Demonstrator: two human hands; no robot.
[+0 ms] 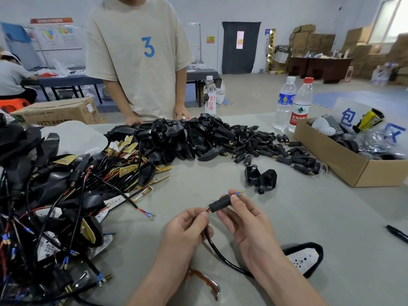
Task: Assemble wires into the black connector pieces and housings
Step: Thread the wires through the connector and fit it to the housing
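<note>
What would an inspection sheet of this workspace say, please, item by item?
Surface: grey table mat, bare near the hands.
Job's things: connector piece threaded on black cable; pile of black housings.
Clutter: water bottles, cardboard box, glasses.
Grippers: left hand pinches the cable; right hand holds the connector piece.
Cables: tangled wire bundle at left.
Surroundings: person in beige shirt opposite.

Both bare forearms reach in from the near edge and angle toward each other, bringing the hands close together at the middle. The left hand [187, 228], palm turned rightward with fingers curled, pinches the black cable [212, 244] between thumb and forefinger. Just to its right, the right hand [247, 224] grips the black connector [219, 203] with thumb and fingertips, its other fingers loosely bent.
</note>
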